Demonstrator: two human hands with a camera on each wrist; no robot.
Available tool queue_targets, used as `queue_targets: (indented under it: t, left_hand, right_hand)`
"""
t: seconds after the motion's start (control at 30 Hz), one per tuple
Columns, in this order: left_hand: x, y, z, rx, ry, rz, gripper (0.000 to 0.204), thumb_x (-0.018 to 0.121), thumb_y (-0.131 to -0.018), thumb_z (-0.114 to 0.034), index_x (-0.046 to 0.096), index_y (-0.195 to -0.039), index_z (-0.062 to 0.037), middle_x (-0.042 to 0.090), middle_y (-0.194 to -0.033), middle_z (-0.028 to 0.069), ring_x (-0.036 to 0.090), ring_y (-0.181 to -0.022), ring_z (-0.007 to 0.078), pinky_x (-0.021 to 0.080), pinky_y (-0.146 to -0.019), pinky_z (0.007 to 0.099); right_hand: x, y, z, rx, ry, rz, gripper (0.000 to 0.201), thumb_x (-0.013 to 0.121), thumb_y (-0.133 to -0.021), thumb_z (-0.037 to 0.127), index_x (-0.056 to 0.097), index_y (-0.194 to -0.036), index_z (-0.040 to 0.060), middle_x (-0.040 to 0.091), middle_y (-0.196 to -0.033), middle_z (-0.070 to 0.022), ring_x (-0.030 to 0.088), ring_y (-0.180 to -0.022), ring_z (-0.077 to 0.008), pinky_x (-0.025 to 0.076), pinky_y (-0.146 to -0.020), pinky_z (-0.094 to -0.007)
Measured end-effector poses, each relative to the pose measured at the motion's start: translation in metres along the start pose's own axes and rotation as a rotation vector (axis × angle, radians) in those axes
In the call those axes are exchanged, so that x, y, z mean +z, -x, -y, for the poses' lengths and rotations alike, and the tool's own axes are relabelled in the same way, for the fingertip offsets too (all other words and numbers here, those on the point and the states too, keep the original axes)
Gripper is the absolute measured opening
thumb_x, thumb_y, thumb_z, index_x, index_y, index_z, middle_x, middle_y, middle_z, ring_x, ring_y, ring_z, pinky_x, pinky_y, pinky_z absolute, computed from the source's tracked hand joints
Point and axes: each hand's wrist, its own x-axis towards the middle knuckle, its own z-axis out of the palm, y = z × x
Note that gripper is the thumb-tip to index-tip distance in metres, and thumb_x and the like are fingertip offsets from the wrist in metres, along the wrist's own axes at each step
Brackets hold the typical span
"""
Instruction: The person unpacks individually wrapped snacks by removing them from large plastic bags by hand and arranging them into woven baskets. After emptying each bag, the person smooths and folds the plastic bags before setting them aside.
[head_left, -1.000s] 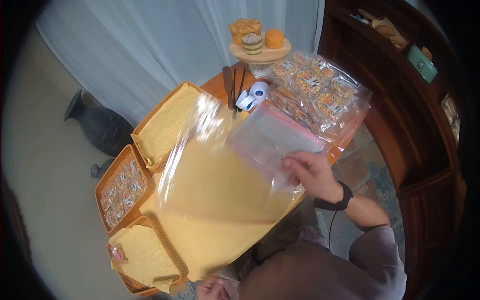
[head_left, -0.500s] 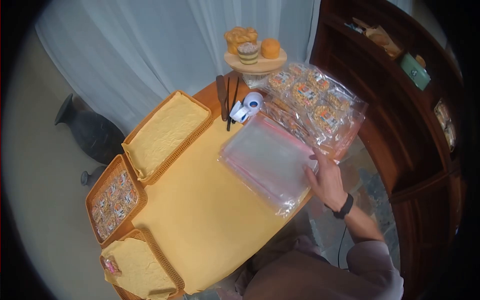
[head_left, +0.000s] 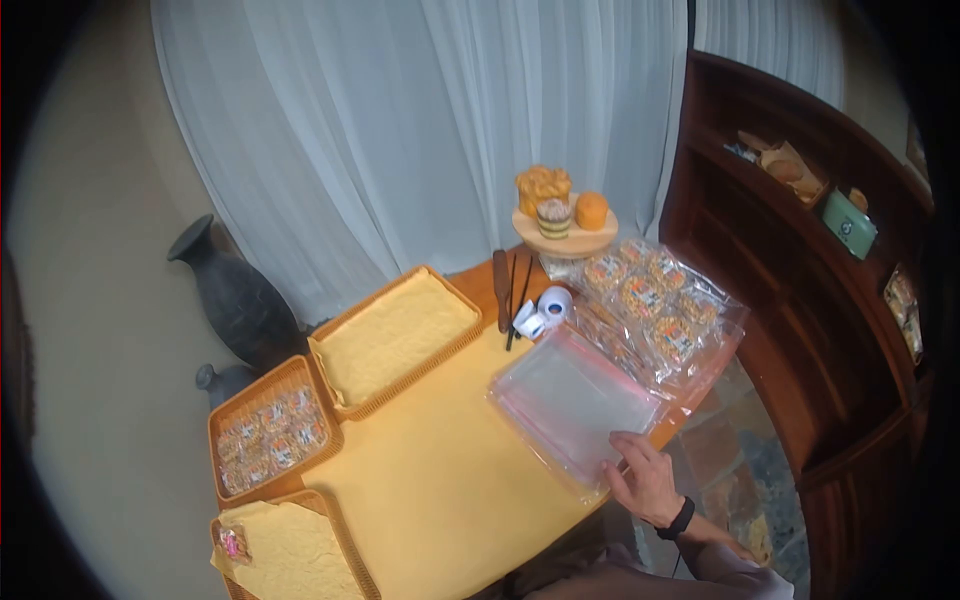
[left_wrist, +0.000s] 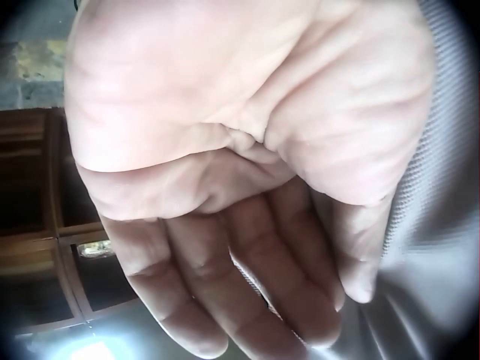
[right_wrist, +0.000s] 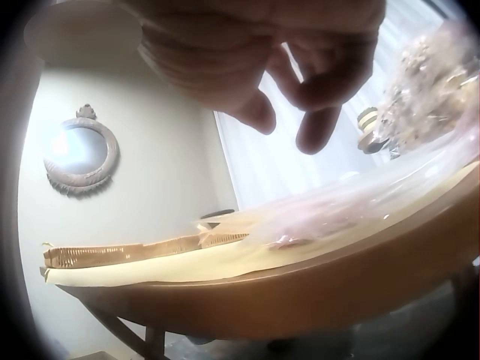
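My right hand (head_left: pixel 645 485) is over the near right corner of a stack of clear plastic bags (head_left: pixel 570 395) with pink edges. In the right wrist view its thumb and fingers (right_wrist: pixel 319 131) hang loosely bent above the plastic (right_wrist: pixel 330 217), holding nothing. The bags lie flat on the yellow cloth. My left hand (left_wrist: pixel 240 195) shows only in the left wrist view, palm visible, fingers loosely curled with nothing in them, beside a grey garment (left_wrist: pixel 442 247). Behind the bags sit packets of nutty snacks (head_left: pixel 650 300) in larger clear bags.
Two cloth-lined wicker trays (head_left: pixel 400 335) (head_left: pixel 295 545) flank a basket of packets (head_left: pixel 275 435) along the table's left. White tape rolls (head_left: pixel 553 306), dark sticks (head_left: pixel 520 300) and a wooden stand with breads (head_left: pixel 565 235) stand at the back. A dark shelf (head_left: pixel 800 300) curves at right.
The clear plastic that my right hand was lifting has come down flat, and that hand has let go. My left hand has left the head view, which has tilted upward.
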Motion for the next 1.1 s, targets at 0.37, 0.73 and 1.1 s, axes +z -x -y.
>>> queue_targets:
  t: [0.37,0.73,1.1]
  left_hand:
    - [-0.003,-0.064,-0.025,0.290,-0.043,0.052,0.013,0.059,-0.100,-0.010,0.066,-0.095,-0.0006,0.065,-0.071,0.0053,0.059,-0.057,0.0144,0.048,-0.053,0.0269]
    - [-0.042,-0.047,-0.034,0.381,-0.181,0.134,0.011,0.060,-0.098,-0.008,0.068,-0.098,0.0005,0.067,-0.074,0.0058,0.061,-0.060,0.0150,0.049,-0.055,0.0269]
    - [-0.068,-0.012,-0.044,0.318,-0.354,0.394,0.011,0.061,-0.097,-0.007,0.069,-0.101,0.0016,0.069,-0.078,0.0062,0.063,-0.063,0.0155,0.050,-0.058,0.0270]
  right_hand:
    - [0.002,-0.004,0.006,-0.087,-0.006,-0.072,0.029,0.076,-0.083,0.005,0.068,-0.110,-0.0022,0.070,-0.111,-0.0168,0.071,-0.063,-0.0196,0.057,-0.056,-0.0301]
    - [-0.003,-0.004,0.023,-0.125,0.011,-0.144,0.028,0.075,-0.083,0.003,0.068,-0.110,-0.0018,0.070,-0.111,-0.0179,0.073,-0.071,-0.0235,0.058,-0.061,-0.0312]
    - [-0.015,0.004,0.011,-0.142,0.061,-0.158,0.030,0.075,-0.082,0.003,0.068,-0.111,-0.0004,0.071,-0.115,-0.0139,0.073,-0.072,-0.0204,0.057,-0.059,-0.0314]
